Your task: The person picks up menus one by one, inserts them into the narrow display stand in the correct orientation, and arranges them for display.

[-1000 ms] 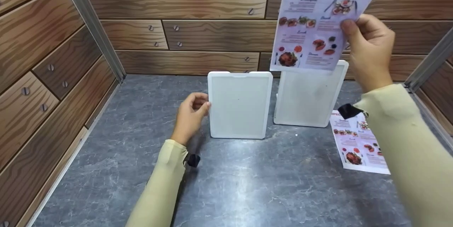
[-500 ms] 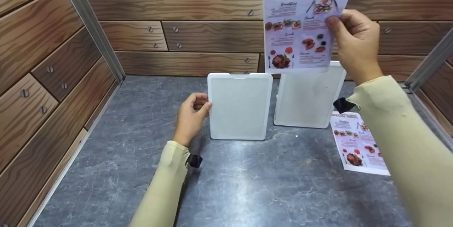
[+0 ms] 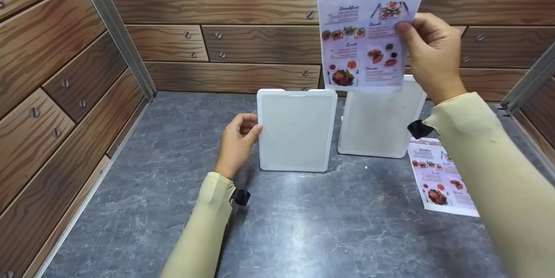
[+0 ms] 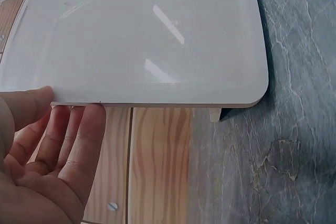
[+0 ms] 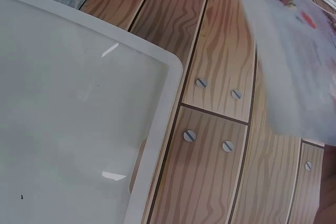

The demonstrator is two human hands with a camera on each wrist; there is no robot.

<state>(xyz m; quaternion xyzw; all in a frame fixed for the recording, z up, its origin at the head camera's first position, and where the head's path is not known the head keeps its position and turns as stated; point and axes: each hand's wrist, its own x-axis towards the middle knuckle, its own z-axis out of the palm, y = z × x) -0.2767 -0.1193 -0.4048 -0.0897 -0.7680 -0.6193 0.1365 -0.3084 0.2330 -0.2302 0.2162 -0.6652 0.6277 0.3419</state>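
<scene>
In the head view, my left hand point(image 3: 237, 143) pinches the left edge of a white upright display frame point(image 3: 297, 135), thumb on the front and fingers behind. The left wrist view shows the same grip on the glossy frame point(image 4: 157, 40). My right hand point(image 3: 435, 54) holds a printed menu sheet point(image 3: 364, 52) by its right edge, raised above the tabletop. Behind the sheet's lower end stands a second white display frame point(image 3: 379, 126), its top partly hidden. A second menu sheet point(image 3: 440, 182) lies flat on the table, partly covered by my right sleeve.
The grey marbled tabletop point(image 3: 173, 226) is bounded by wood-print walls point(image 3: 260, 44) at the back and sides. Metal posts point(image 3: 115, 31) mark the corners. A tiny white speck lies before the second frame.
The held menu sheet has moved left with my right hand, most of it in the first half second. My left hand keeps its grip on the frame, which stays in place.
</scene>
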